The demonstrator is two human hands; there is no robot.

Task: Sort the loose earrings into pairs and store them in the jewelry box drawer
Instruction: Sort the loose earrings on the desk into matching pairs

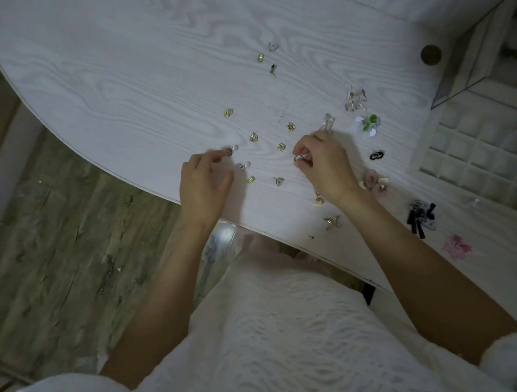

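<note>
Pinching tiny gold stud with left hand, right hand gripping small ring-like earring. Loose earrings scattered between hands; jewelry box drawer well right. Risk: table edge near left hand, fumbled stud drops off.
</note>
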